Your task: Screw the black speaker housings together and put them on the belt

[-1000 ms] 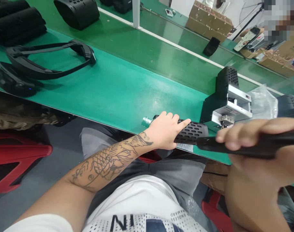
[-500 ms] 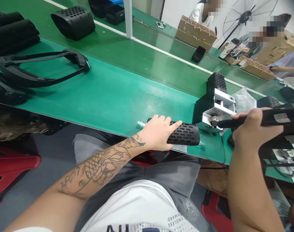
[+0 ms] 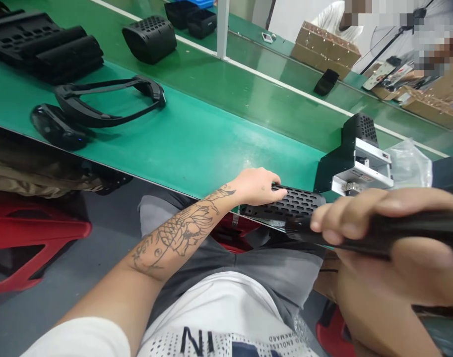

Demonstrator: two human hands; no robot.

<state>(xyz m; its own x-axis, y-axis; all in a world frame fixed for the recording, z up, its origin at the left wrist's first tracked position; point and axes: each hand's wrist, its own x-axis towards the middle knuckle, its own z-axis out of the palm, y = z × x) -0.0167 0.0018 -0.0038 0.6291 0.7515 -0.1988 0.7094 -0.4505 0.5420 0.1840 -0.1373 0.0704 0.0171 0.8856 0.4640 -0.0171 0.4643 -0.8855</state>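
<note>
My left hand [image 3: 258, 187] lies over a black perforated housing [image 3: 302, 201] at the table's front edge, its fingers curled round the far side. A black electric screwdriver [image 3: 416, 228] is wrapped in my right hand [image 3: 421, 265], close to the camera and partly blurred. The screwdriver lies nearly level, its front end pointing left over the housing's near right side. Its bit tip is hard to make out. Just behind the housing stands a screw feeder [image 3: 360, 171] with a white metal front.
Black headsets with straps [image 3: 110, 121] lie at left on the green table [image 3: 196, 148]. Behind them are stacked black housings [image 3: 62, 52] and a single housing [image 3: 150, 39]. A grey post [image 3: 222, 29] rises at the back. A clear plastic bag [image 3: 408, 163] sits right of the feeder.
My right hand has brought the screwdriver from the feeder left and toward me, over the housing. My left hand has shifted its grip on the housing. The view has turned slightly left.
</note>
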